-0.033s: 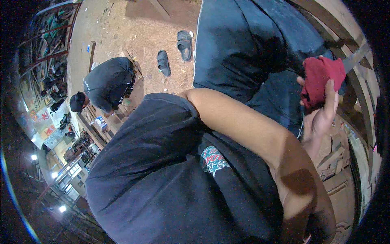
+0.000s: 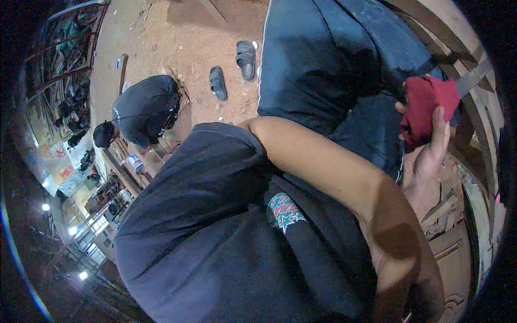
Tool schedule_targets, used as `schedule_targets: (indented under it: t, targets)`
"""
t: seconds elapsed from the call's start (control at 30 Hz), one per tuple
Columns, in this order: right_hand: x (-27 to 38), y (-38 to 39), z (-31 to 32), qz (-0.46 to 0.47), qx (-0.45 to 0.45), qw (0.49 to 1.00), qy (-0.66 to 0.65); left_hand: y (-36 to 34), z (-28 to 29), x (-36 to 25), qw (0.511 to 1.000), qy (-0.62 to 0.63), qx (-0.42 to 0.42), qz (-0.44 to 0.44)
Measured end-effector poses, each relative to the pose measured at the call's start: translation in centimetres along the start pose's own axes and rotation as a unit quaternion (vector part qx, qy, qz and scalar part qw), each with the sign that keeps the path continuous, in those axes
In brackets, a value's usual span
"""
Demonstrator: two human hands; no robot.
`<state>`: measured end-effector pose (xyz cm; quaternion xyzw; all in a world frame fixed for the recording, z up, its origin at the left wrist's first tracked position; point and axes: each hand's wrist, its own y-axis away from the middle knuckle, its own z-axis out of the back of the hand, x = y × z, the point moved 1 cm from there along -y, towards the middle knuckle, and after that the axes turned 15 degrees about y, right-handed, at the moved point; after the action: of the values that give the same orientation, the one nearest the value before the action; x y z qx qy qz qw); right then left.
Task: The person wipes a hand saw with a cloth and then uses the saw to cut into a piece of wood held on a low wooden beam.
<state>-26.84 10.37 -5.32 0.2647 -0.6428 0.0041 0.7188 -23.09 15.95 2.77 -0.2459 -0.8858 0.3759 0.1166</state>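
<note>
My right hand (image 2: 429,156) is closed around a bunched red cloth (image 2: 428,107), its thumb along the right side and fingertips showing at the left edge. From beyond the cloth a flat grey strip (image 2: 474,75) runs to the upper right; I cannot tell if it is a blade or how it is held. My bare left arm (image 2: 323,153) crosses in front of the right wrist and bends downward. The left hand is out of sight past the lower edge. Beside the cloth lie my legs in dark blue trousers (image 2: 318,64).
Curved wooden pieces (image 2: 474,37) and a carved wooden panel (image 2: 452,264) stand close on the right. Two dark sandals (image 2: 217,83) lie on the dusty floor (image 2: 177,32). A person in a dark top and cap (image 2: 145,105) bends over wood at the left.
</note>
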Motion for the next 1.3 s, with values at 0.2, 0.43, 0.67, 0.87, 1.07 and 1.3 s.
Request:
schedule_targets:
  t: [0.2,0.43,0.67,0.87,1.07,1.3]
  targets:
    - [0.4,0.0,1.1,-0.011,0.004,1.0,-0.027,0.2,0.1,0.0,1.0,-0.002,0.003,0.028]
    - [1.5,0.9,1.7,0.09,-0.044,0.995,-0.03,5.2,0.1,-2.9,0.988,-0.053,0.0,0.145]
    - [3.2,1.2,3.6,0.121,-0.001,0.993,-0.012,7.8,-0.9,-10.5,0.955,-0.199,-0.044,0.213]
    - [0.1,-1.3,1.8,0.043,0.037,0.997,-0.057,7.5,-5.3,-17.9,0.846,-0.478,-0.231,0.055]
    - [0.3,-0.8,2.7,-0.014,-0.008,0.992,-0.125,2.6,-6.2,-23.2,0.522,-0.776,-0.348,0.066]
    - [4.4,0.2,4.2,0.014,-0.059,0.998,0.03,2.7,3.5,-31.0,0.157,-0.957,-0.212,0.117]
